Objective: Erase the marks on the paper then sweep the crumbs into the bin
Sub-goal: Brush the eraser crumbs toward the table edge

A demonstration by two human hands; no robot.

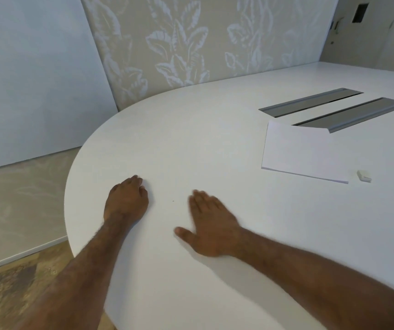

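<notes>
A white sheet of paper (305, 151) lies on the white table (191, 139) at the right, with no marks that I can make out from here. A small white eraser (364, 176) sits just past the paper's near right corner. My right hand (211, 222) lies flat on the table, fingers straight and together, thumb spread. My left hand (128, 198) rests near the table's left edge with its fingers curled under; I see nothing in it. A tiny dark speck (173, 201) lies between the hands. No bin is in view.
Two grey cable slots (310, 102) (355, 114) are set into the table beyond the paper, and the paper's far corner overlaps the nearer one. The rounded table edge curves close to my left hand. A leaf-patterned panel (191, 44) stands behind the table.
</notes>
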